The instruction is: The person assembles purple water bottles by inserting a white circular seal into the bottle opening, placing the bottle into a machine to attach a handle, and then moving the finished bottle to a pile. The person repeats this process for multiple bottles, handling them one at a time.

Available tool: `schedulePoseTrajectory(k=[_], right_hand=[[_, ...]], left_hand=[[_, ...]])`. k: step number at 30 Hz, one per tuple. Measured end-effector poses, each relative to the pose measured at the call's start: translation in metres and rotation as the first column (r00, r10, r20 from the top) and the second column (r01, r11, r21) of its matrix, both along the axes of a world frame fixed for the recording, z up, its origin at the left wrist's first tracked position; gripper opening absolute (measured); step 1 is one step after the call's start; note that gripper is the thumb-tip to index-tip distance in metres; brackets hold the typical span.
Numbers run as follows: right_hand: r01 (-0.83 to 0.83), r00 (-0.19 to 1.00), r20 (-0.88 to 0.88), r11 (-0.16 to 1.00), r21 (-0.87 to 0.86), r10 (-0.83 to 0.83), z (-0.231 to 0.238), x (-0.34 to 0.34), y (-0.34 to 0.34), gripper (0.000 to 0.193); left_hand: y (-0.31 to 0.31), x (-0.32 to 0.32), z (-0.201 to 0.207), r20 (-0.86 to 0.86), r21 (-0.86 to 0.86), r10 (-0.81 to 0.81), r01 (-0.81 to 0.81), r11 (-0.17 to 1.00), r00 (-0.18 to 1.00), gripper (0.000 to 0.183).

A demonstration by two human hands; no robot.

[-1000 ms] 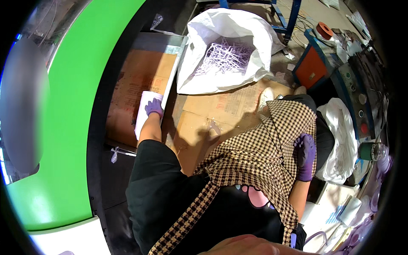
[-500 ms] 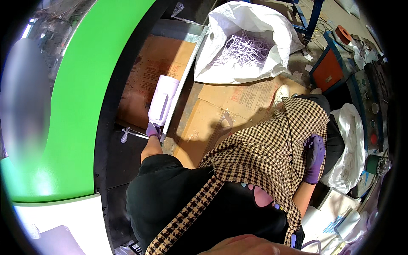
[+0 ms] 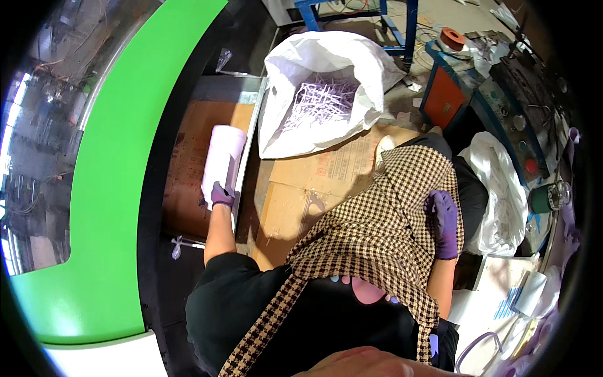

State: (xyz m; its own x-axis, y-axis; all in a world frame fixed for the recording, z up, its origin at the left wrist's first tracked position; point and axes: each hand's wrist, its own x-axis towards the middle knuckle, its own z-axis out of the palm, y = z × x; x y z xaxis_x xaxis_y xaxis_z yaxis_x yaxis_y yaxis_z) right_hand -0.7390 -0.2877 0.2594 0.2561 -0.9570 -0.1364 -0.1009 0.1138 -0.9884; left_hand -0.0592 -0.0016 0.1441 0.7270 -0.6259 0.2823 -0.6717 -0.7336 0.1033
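A pale lilac plastic jug-shaped piece point(image 3: 223, 151), a tall cylinder with a long handle along its side, lies over a cardboard-lined metal tray point(image 3: 254, 125). My left hand point(image 3: 223, 195), in a purple glove, is closed on its near part, by the handle; the fingertips are partly hidden. On the checked apron point(image 3: 377, 226) over my leg rests my right hand point(image 3: 443, 220), gloved in purple too, fingers loosely bent and apart, with nothing seen in it.
Beyond the tray's right side stands a white woven sack point(image 3: 374, 110) holding thin lilac strips point(image 3: 320, 100). A green machine point(image 3: 107, 188) with a window rises at left. Cardboard point(image 3: 289, 201) covers the floor. At right are a white bag point(image 3: 499, 207) and a blue-orange cabinet point(image 3: 443, 100).
My left hand has moved from the jug's near end up onto its body by the handle, and the jug has turned somewhat. My right hand stays on the apron. The whole view has shifted.
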Motion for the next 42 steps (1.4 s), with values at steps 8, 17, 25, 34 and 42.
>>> schedulePoseTrajectory(k=[8, 17, 25, 34, 42], right_hand=[[0.143, 0.990, 0.044, 0.961, -0.237, -0.137, -0.030, -0.024, -0.004, 0.019], [-0.171, 0.965, 0.146, 0.942, -0.288, 0.219, 0.123, 0.054, 0.031, 0.048], [0.031, 0.999, 0.032, 0.861, -0.508, -0.017, 0.090, 0.063, 0.024, 0.049], [-0.250, 0.968, -0.145, 0.766, -0.592, 0.204, 0.111, 0.053, 0.040, 0.063], [-0.189, 0.952, -0.287, 0.540, -0.820, -0.104, 0.108, 0.049, 0.053, 0.060]], left_hand=[[-0.200, -0.097, 0.134, 0.130, -0.643, -0.609, 0.534, 0.549, 0.782, 0.012], [-0.270, -0.287, 0.279, -0.133, -0.404, -0.932, 0.877, -0.260, -0.337, 0.027], [-0.238, -0.362, 0.279, -0.107, -0.678, -0.994, 0.729, 0.099, 0.036, 0.069], [-0.226, -0.418, 0.248, 0.189, -0.376, -0.940, 0.905, 0.197, 0.283, 0.107], [-0.251, -0.421, 0.248, 0.103, -0.432, -0.966, 0.886, 0.171, 0.237, 0.113]])
